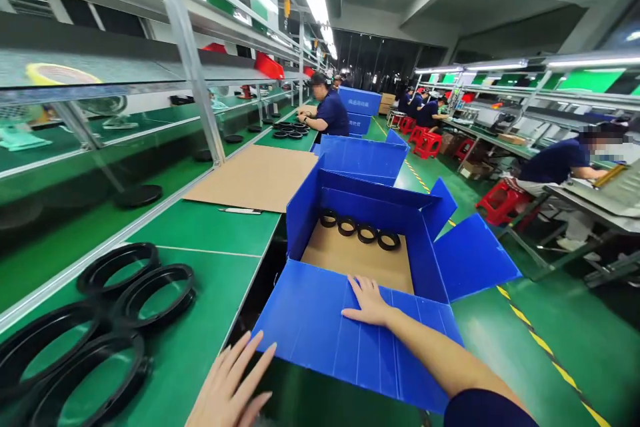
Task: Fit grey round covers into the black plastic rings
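Observation:
My right hand [369,303] rests with spread fingers on the near flap [320,320] of a blue box [427,240]. Inside that box, several black rings [367,233] form a row along the far side of a brown cardboard sheet [340,257]. My left hand [235,380] is empty, its fingers apart, near the left corner of the flap; whether it touches the flap I cannot tell. To its left, several larger-looking black rings [155,293] lie close together on the green table [215,273].
A flat cardboard sheet [260,177] lies farther along the table, with a thin cutter-like tool [240,211] by its near edge. Beyond the open box stands another blue box [360,157]. A co-worker [333,110] sits farther up the bench. Metal shelf posts [193,53] rise on the left.

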Tool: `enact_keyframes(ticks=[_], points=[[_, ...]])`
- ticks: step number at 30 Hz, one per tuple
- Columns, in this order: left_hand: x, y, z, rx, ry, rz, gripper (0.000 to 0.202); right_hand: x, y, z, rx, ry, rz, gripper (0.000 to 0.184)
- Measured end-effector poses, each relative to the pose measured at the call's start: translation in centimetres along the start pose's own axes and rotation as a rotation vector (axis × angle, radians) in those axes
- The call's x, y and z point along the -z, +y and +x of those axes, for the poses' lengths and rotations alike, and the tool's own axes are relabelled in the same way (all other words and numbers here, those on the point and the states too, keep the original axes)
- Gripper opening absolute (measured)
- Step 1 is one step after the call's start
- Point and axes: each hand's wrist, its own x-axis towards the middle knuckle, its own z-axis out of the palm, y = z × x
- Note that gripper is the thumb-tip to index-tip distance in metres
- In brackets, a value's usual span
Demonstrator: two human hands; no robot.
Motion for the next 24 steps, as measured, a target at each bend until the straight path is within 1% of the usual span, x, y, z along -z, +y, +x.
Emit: enact_keyframes(ticks=[1,3,5,6,7,9,11,13,15,17,19,21,24], points=[[-0.5,-0.5,1.7,0.011,-0.068,0.009,0.069,-0.1,0.4,0.5,-0.007,-0.040,0.005,0.115],[-2.4,-1.4,4.0,0.076,-0.250,0.044,0.084,0.5,1.0,2.0,-0.017,-0.119,0.025,0.120],[-4.9,-2.1,4.9,0.182,-0.403,0.047,0.099,1.4,1.4,3.7,-0.018,-0.195,0.051,0.117],[-6.2,-2.4,5.0,0.232,-0.445,0.011,0.101,1.7,1.6,4.4,-0.017,-0.222,0.060,0.115],[-7.3,-2.7,5.0,0.281,-0.464,-0.048,0.098,1.8,1.7,4.9,-0.017,-0.239,0.063,0.114],[-9.2,-3.3,4.8,0.352,-0.498,-0.198,0.082,1.5,1.7,5.5,-0.025,-0.239,0.056,0.114],[-10.2,-3.6,4.7,0.410,-0.541,-0.262,0.069,1.0,1.8,5.4,-0.038,-0.210,0.045,0.114],[-10.4,-3.6,5.2,0.498,-0.589,-0.206,0.067,0.4,1.9,5.0,-0.047,-0.183,0.040,0.115],[-10.1,-3.6,5.9,0.582,-0.626,-0.173,0.070,0.1,2.1,4.5,-0.049,-0.161,0.039,0.114],[-9.5,-3.5,6.5,0.619,-0.652,-0.213,0.072,0.1,2.2,4.0,-0.045,-0.137,0.034,0.112],[-8.9,-3.7,6.6,0.616,-0.637,-0.286,0.076,0.3,2.1,3.7,-0.034,-0.110,0.027,0.109],[-8.5,-4.0,6.3,0.602,-0.599,-0.377,0.079,0.5,2.0,3.3,-0.014,-0.086,0.021,0.095],[-8.5,-3.8,5.0,0.519,-0.564,-0.485,0.082,0.8,2.2,2.7,0.011,-0.067,0.009,0.064]])
